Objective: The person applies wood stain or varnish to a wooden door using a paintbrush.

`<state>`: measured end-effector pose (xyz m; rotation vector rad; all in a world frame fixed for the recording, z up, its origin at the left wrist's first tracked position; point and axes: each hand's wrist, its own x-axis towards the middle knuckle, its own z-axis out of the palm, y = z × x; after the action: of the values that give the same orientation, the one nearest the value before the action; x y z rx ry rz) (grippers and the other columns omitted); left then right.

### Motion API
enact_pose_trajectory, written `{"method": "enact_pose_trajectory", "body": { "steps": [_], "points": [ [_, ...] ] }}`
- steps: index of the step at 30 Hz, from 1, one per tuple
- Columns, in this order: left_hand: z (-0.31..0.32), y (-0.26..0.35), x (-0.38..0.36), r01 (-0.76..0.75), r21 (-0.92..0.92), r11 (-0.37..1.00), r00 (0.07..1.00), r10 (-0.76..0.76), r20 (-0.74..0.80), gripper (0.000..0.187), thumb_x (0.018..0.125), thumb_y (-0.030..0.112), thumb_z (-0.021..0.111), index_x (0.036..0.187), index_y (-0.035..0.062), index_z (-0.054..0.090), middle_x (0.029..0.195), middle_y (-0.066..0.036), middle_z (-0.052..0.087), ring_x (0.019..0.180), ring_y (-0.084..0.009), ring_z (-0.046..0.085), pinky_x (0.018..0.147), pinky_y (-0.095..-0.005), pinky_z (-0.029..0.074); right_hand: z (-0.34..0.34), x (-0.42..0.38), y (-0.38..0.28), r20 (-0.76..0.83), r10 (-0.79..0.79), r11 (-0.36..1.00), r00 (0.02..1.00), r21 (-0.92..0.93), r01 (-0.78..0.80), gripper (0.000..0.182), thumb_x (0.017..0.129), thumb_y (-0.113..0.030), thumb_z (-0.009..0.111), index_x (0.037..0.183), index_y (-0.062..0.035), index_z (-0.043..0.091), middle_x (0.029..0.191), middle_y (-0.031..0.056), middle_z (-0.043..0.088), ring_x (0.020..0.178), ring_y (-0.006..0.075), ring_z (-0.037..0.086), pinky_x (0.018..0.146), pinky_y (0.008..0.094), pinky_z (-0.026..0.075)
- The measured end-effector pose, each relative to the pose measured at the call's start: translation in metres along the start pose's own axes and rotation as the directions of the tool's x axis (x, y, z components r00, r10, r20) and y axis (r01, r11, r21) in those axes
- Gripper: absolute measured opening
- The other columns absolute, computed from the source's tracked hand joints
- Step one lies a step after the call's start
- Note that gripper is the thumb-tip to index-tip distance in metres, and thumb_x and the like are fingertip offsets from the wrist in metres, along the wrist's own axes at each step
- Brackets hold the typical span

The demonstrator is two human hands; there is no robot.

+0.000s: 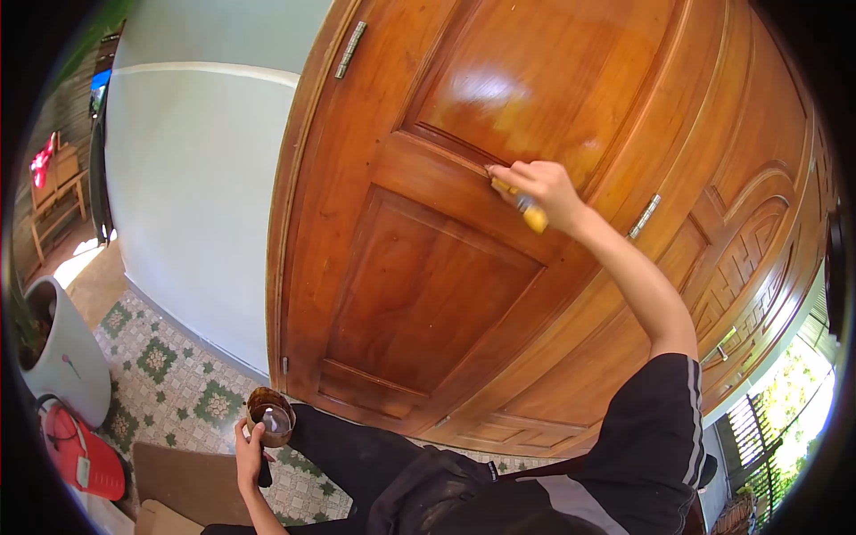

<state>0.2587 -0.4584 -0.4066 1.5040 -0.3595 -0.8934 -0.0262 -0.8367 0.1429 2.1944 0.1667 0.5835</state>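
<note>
My right hand (546, 189) is closed round a paintbrush (533, 217) with a yellow handle end. Its tip meets the moulding along the lower edge of the upper panel on a varnished wooden door (455, 267). That upper panel (535, 80) has a wet-looking shine and some paler, yellowish patches. Low at the left, my left hand (249, 450) grips a small brown-stained bowl (271, 417) by its side, thumb at the rim. Some liquid seems to lie inside the bowl, with a bright reflection on it.
Metal hinges (350, 50) are fixed along the door edges. A pale wall (205, 178) stands left of the door. On the patterned tile floor (169, 366) are a large grey planter (76, 366), a red bucket (85, 455) and flat brown cardboard (183, 481).
</note>
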Motion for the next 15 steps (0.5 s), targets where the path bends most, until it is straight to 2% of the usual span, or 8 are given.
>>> {"method": "enact_pose_trajectory", "body": {
  "steps": [2, 3, 6, 8, 9, 12, 13, 15],
  "points": [
    [0.002, -0.002, 0.0, -0.021, -0.014, 1.0, 1.0, 0.021, -0.013, 0.076, 0.095, 0.05, 0.063, 0.149, 0.0043, 0.035, 0.119, -0.022, 0.059, 0.074, -0.0236, 0.064, 0.047, -0.0317, 0.051, -0.02, 0.011, 0.028, 0.063, -0.033, 0.996, 0.997, -0.08, 0.038, 0.029, 0.082, -0.01, 0.075, 0.111, -0.0108, 0.071, 0.082, 0.0052, 0.066, 0.065, 0.023, 0.064, 0.058, 0.0343, 0.052],
    [0.003, -0.002, -0.001, -0.023, -0.015, 1.0, 1.0, 0.023, -0.014, 0.076, 0.095, 0.05, 0.063, 0.149, 0.0043, 0.035, 0.119, -0.022, 0.059, 0.074, -0.0236, 0.064, 0.047, -0.0317, 0.051, -0.024, 0.019, 0.049, -0.061, -0.008, 0.998, 0.998, 0.064, 0.012, 0.026, 0.085, -0.011, 0.073, 0.111, -0.0122, 0.071, 0.082, 0.0067, 0.066, 0.066, 0.0255, 0.064, 0.058, 0.0354, 0.053],
    [0.002, 0.0, -0.001, -0.011, -0.008, 1.0, 1.0, 0.011, -0.01, 0.076, 0.095, 0.05, 0.064, 0.149, 0.0044, 0.035, 0.118, -0.022, 0.06, 0.075, -0.0239, 0.064, 0.048, -0.0321, 0.052, -0.07, 0.051, 0.116, -0.321, 0.149, 0.988, 0.935, 0.015, -0.152, 0.021, 0.092, -0.021, 0.076, 0.111, -0.0127, 0.075, 0.093, 0.0102, 0.074, 0.073, 0.0273, 0.071, 0.063, 0.0351, 0.057],
    [0.003, 0.0, -0.003, -0.028, -0.05, 0.998, 0.999, 0.027, -0.034, 0.072, 0.095, 0.042, 0.066, 0.148, 0.0039, 0.035, 0.092, -0.015, 0.062, 0.055, -0.0177, 0.056, 0.047, -0.0313, 0.05, -0.103, 0.054, 0.173, -0.42, 0.351, 0.879, 0.837, -0.16, -0.449, 0.03, 0.093, -0.038, 0.073, 0.111, -0.0131, 0.077, 0.087, 0.0123, 0.075, 0.074, 0.0285, 0.073, 0.063, 0.0369, 0.057],
    [0.004, -0.002, -0.004, -0.026, -0.054, 0.998, 0.999, 0.025, -0.033, 0.072, 0.095, 0.042, 0.066, 0.148, 0.0039, 0.035, 0.092, -0.015, 0.062, 0.055, -0.0177, 0.056, 0.047, -0.0313, 0.05, -0.118, 0.059, 0.186, -0.472, 0.449, 0.742, 0.759, -0.275, -0.611, 0.035, 0.094, -0.043, 0.071, 0.108, -0.0116, 0.078, 0.083, 0.0131, 0.075, 0.073, 0.0291, 0.073, 0.064, 0.0375, 0.058],
    [0.006, -0.002, -0.001, -0.05, -0.055, 0.997, 0.997, 0.047, -0.057, 0.072, 0.095, 0.042, 0.066, 0.147, 0.0032, 0.035, 0.092, -0.015, 0.062, 0.055, -0.018, 0.056, 0.047, -0.0311, 0.05, -0.115, 0.065, 0.207, -0.668, 0.401, 0.665, 0.626, -0.258, -0.701, 0.041, 0.095, -0.05, 0.066, 0.114, -0.0153, 0.076, 0.086, 0.0123, 0.076, 0.083, 0.0301, 0.074, 0.07, 0.0364, 0.056],
    [0.006, -0.001, 0.0, -0.047, -0.053, 0.998, 0.998, 0.044, -0.051, 0.072, 0.095, 0.042, 0.066, 0.147, 0.0029, 0.036, 0.092, -0.015, 0.063, 0.055, -0.0181, 0.057, 0.047, -0.0311, 0.05, -0.103, 0.072, 0.195, -0.718, 0.327, 0.687, 0.614, -0.265, -0.676, 0.039, 0.092, -0.049, 0.071, 0.093, -0.0102, 0.076, 0.075, 0.0124, 0.073, 0.073, 0.03, 0.073, 0.064, 0.0381, 0.057],
    [0.003, -0.001, -0.001, -0.042, -0.052, 0.998, 0.998, 0.039, -0.048, 0.072, 0.095, 0.042, 0.066, 0.147, 0.0026, 0.036, 0.091, -0.015, 0.063, 0.056, -0.0183, 0.057, 0.047, -0.0311, 0.05, -0.069, 0.077, 0.133, -0.634, 0.188, 0.839, 0.75, -0.294, -0.458, 0.026, 0.095, -0.034, 0.068, 0.09, -0.0086, 0.072, 0.076, 0.0111, 0.069, 0.065, 0.0293, 0.068, 0.058, 0.0391, 0.055]
  ]
}}
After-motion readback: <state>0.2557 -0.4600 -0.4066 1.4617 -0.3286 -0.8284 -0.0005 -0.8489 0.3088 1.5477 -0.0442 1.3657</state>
